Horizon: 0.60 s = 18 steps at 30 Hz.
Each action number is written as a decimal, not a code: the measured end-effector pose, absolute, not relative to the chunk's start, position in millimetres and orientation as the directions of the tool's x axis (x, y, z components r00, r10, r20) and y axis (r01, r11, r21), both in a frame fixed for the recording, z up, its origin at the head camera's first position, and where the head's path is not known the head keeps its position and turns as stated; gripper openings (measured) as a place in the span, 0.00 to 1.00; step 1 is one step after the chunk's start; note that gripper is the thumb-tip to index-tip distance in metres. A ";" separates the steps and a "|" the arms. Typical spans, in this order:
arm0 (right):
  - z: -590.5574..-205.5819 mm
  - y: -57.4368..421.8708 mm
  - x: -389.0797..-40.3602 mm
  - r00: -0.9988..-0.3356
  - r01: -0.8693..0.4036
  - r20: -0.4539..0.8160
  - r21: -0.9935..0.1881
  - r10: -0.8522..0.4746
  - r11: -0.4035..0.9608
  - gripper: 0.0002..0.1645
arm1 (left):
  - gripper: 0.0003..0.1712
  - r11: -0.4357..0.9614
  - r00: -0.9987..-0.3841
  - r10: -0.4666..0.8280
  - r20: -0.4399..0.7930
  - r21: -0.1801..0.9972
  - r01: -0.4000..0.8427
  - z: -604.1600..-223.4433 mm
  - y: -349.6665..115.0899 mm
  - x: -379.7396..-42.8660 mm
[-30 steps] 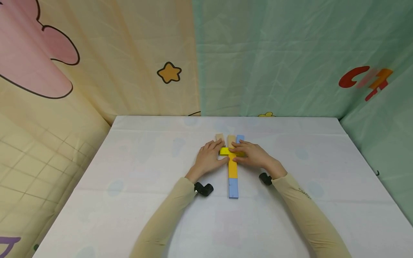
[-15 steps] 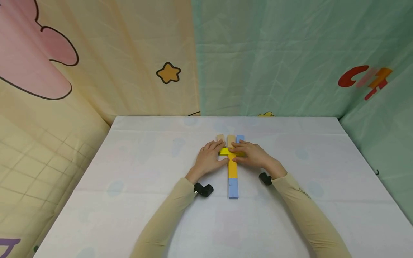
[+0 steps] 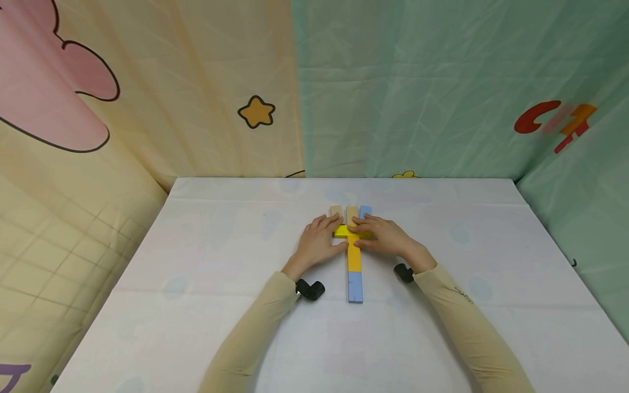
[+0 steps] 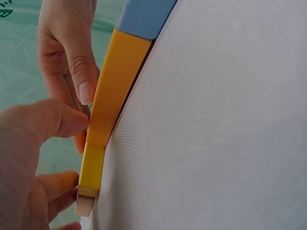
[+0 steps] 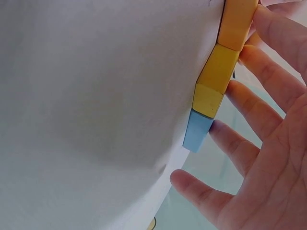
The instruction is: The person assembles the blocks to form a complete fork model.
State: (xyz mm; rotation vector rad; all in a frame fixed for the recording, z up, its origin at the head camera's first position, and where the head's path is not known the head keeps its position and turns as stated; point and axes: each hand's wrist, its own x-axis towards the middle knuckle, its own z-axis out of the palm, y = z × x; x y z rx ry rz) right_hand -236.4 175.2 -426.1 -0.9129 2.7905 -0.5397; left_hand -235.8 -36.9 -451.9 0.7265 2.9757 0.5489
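Note:
Several flat blocks lie in a fork-like shape in the head view. A yellow block (image 3: 340, 232) lies crosswise, with an orange block (image 3: 354, 256) and a blue block (image 3: 355, 287) in line on its near side. Beyond it stretch a left tan block (image 3: 336, 209), a middle tan block (image 3: 352, 214) and a second blue block (image 3: 366, 210). My left hand (image 3: 318, 240) has its fingertips on the left tan block and its thumb at the orange one. Spread, fairly straight fingers of my right hand (image 5: 273, 124) touch the orange, yellow and far blue blocks (image 5: 197, 130) from above.
The blocks lie on a white-covered table (image 3: 196, 327), toward its far side. Black wrist cameras, one at the left wrist (image 3: 310, 290) and one at the right (image 3: 404, 272), hang close to the tabletop. Printed curtains (image 3: 393, 82) stand behind the table's far edge.
Under my left fingertips, the left tan block has shifted slightly right and now stands straighter, nearly parallel to the middle one. Both hands have otherwise stayed in place.

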 end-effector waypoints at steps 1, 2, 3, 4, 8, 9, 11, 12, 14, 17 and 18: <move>-426.1 175.2 -236.2 -0.803 -0.539 -0.036 -0.383 -0.596 0.750 0.29 | 0.39 0.829 -0.891 0.451 0.054 0.344 0.441 -451.9 -36.9 -235.8; -425.9 175.2 -236.0 -0.804 -0.538 -0.038 -0.383 -0.594 0.751 0.29 | 0.39 0.829 -0.891 0.451 0.056 0.342 0.442 -452.2 -36.9 -235.8; -425.8 175.2 -235.9 -0.804 -0.536 -0.040 -0.382 -0.593 0.753 0.29 | 0.39 0.830 -0.891 0.451 0.057 0.341 0.442 -452.2 -36.9 -235.9; -425.7 175.0 -235.8 -0.805 -0.534 -0.042 -0.382 -0.592 0.754 0.29 | 0.38 0.830 -0.891 0.451 0.057 0.340 0.442 -452.3 -37.0 -236.0; -425.3 174.8 -235.5 -0.807 -0.530 -0.049 -0.381 -0.589 0.758 0.29 | 0.38 0.831 -0.892 0.449 0.053 0.342 0.439 -451.7 -37.2 -236.3; -425.2 174.7 -235.5 -0.807 -0.530 -0.049 -0.380 -0.589 0.758 0.29 | 0.38 0.831 -0.892 0.449 0.052 0.342 0.438 -451.4 -37.2 -236.3; -425.1 174.7 -235.6 -0.806 -0.533 -0.047 -0.378 -0.590 0.757 0.29 | 0.38 0.833 -0.893 0.448 0.048 0.340 0.436 -451.1 -37.1 -236.4; -424.9 174.7 -235.6 -0.806 -0.533 -0.047 -0.377 -0.591 0.757 0.29 | 0.38 0.834 -0.893 0.448 0.047 0.338 0.436 -451.0 -37.1 -236.5; -424.5 174.6 -235.7 -0.806 -0.533 -0.049 -0.374 -0.590 0.759 0.29 | 0.38 0.835 -0.893 0.447 0.046 0.337 0.435 -450.6 -37.0 -236.4; -423.9 174.2 -235.4 -0.807 -0.531 -0.054 -0.369 -0.588 0.763 0.29 | 0.38 0.835 -0.894 0.446 0.046 0.338 0.434 -450.0 -36.7 -236.5; -423.9 174.1 -235.3 -0.808 -0.530 -0.055 -0.367 -0.587 0.764 0.29 | 0.38 0.835 -0.894 0.446 0.046 0.339 0.434 -449.8 -36.7 -236.5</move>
